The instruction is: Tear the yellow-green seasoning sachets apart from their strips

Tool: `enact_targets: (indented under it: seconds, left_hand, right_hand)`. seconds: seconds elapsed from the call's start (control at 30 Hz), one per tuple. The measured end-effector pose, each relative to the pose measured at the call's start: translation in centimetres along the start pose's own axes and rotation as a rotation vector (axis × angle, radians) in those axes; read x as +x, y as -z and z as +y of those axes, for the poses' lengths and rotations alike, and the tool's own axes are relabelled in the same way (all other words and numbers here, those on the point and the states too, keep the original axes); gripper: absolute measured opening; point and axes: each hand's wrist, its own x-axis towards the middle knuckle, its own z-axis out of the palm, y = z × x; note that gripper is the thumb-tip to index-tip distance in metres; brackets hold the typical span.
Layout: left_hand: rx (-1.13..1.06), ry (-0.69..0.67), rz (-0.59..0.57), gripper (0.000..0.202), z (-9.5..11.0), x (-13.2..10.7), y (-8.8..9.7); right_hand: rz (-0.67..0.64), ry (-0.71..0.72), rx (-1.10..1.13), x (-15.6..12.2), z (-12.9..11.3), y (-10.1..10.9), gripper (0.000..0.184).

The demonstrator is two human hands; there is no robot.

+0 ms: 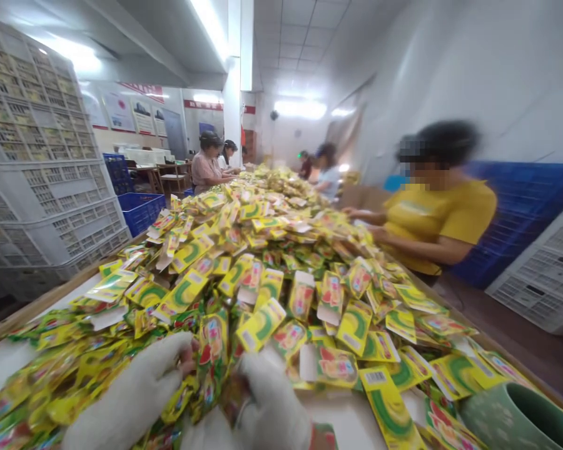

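My left hand point(126, 394), in a whitish glove with bare fingertips, is curled at the lower left over green and yellow wrapped packets point(19, 400). Just right of its fingertips stands a small printed carton point(213, 337) with a watermelon picture; whether the fingers touch it is unclear. My right hand point(274, 403), gloved the same way, is closed at the bottom middle. Motion blur and its own fingers hide what it grips. Between the hands lie green wrapped packets point(206, 390). Yellow cartons point(263, 325), several with flaps open, cover the table ahead of both hands.
A green cup-like container point(507, 415) lies at the lower right. White crates point(51, 187) are stacked on the left, blue crates point(520, 212) on the right. A co-worker in a yellow shirt point(441, 219) stands at the right side; other people work farther along the table.
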Motion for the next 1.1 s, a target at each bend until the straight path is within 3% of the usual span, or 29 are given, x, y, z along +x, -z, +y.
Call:
enact_targets:
  seconds: [0.07, 0.17, 0.27, 0.37, 0.47, 0.6, 0.8, 0.93, 1.03, 1.1]
  left_hand:
    - [-0.063, 0.03, -0.002, 0.017, 0.5, 0.4, -0.4]
    - [0.004, -0.008, -0.121, 0.009, 0.0, 0.2, -2.9]
    - [0.217, -0.053, -0.196, 0.023, -1.2, -0.7, -5.6]
    - [0.264, -0.055, -0.223, 0.025, -1.5, -1.4, -6.2]
    - [0.116, -0.002, -0.242, 0.021, -0.7, -1.3, -4.6]
    - [-0.297, 0.143, -0.145, 0.017, 0.5, -0.6, -3.1]
    - [-0.725, 0.41, -0.093, 0.027, 2.1, -1.2, -4.0]
    - [-0.809, 0.362, -0.162, 0.026, 3.0, -2.8, -5.0]
    - [-0.854, 0.267, -0.3, 0.026, 3.4, -4.1, -5.5]
    - [-0.975, 0.323, -0.354, 0.032, 3.5, -4.6, -5.7]
  right_hand:
    - [0.061, 0.056, 0.029, 0.4, -0.2, 1.8, 0.012]
    - [0.173, 0.063, 0.065, 0.9, 0.3, 3.9, 0.016]
    - [0.24, -0.076, 0.172, 1.2, 0.9, 4.9, 0.023]
    - [0.199, -0.178, 0.226, 1.1, 0.8, 5.4, 0.022]
    - [0.186, -0.127, 0.127, 0.8, 0.4, 5.8, 0.017]
    - [0.181, -0.069, 0.002, 0.7, 0.2, 5.5, 0.015]
    - [0.099, -0.047, 0.026, 0.2, -0.2, 4.3, 0.012]
    - [0.021, -0.013, 0.094, 0.0, -0.3, 3.6, 0.014]
    - [-0.035, -0.066, 0.074, -0.2, -0.1, 3.3, 0.016]
    - [-0.082, -0.072, 0.06, -0.4, 0.1, 3.1, 0.018]
